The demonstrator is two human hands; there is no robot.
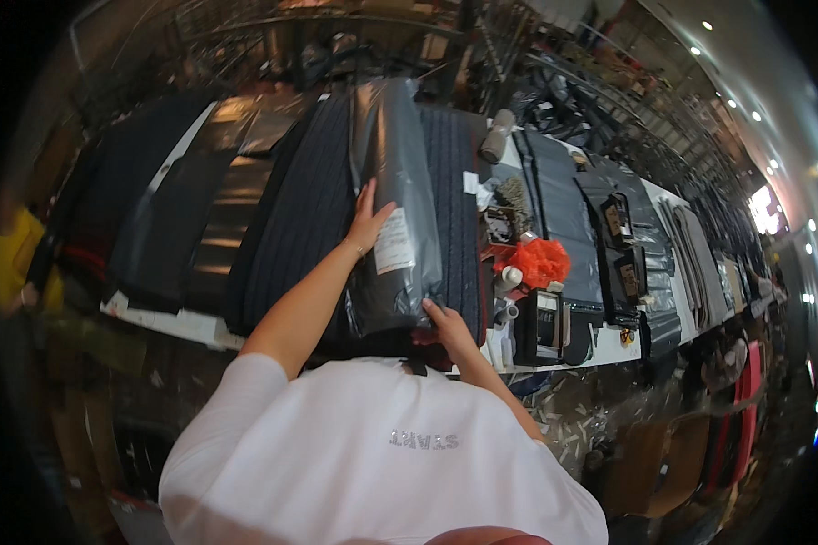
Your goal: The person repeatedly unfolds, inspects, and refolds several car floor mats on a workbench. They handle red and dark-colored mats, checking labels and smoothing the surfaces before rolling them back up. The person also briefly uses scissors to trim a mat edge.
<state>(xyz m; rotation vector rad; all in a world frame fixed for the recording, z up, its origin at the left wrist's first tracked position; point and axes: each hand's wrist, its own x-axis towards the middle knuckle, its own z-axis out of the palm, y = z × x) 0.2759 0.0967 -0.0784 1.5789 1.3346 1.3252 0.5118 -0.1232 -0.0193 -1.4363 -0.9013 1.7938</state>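
Note:
A long fabric roll [395,173] wrapped in shiny plastic lies lengthwise in front of me, with a white printed label [394,247] on its upper side. My left hand [370,222] rests flat on the wrap beside the label, fingers stretched out. At the roll's near end, my right hand [447,329] grips the right edge, thumb on top and the other fingers lower down, partly hidden. Beneath the roll, dark pinstriped cloth [300,200] spreads out on both sides.
Right of the roll sit a red plastic bag [541,262], a white bottle [509,278] and a black box [543,322]. More dark cloth [563,213] covers the long table farther right. A person in yellow [23,259] stands at the far left. Scraps litter the floor [573,422].

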